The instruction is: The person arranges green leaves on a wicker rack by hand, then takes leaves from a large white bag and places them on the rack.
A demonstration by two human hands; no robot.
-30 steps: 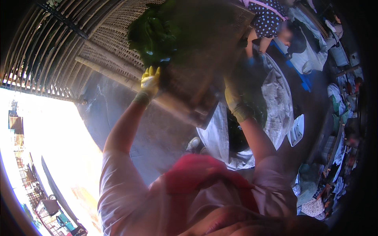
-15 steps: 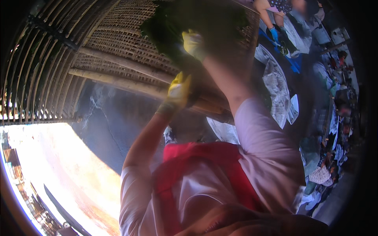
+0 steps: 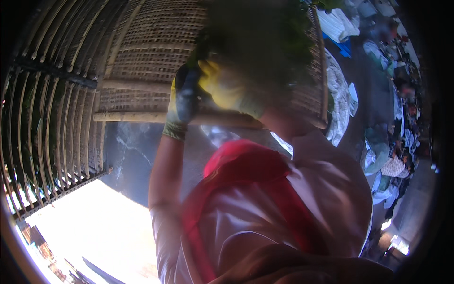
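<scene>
My left hand (image 3: 182,97), in a yellow glove with a dark patch over the palm side, is raised at the front edge of a woven bamboo rack (image 3: 146,61). Motion blur smears its fingers. Close beside it on the right, my right hand (image 3: 227,90) in a yellow glove has its fingers curled in toward the left hand. What it grips, if anything, cannot be made out. Just beyond both hands lies a mass of dark green leaves (image 3: 302,35), largely hidden by a dark blur in the picture.
A bamboo pole (image 3: 132,116) runs along the rack's near edge. Bamboo slats (image 3: 52,118) stand at the left. White sacks (image 3: 338,94) lie on the floor to the right, near a blue sheet (image 3: 336,45). Bright sunlit ground (image 3: 104,227) is at lower left.
My right hand has come back from the leaves toward my body, next to my left hand. My left hand has moved left and turned. The person at upper right has left view.
</scene>
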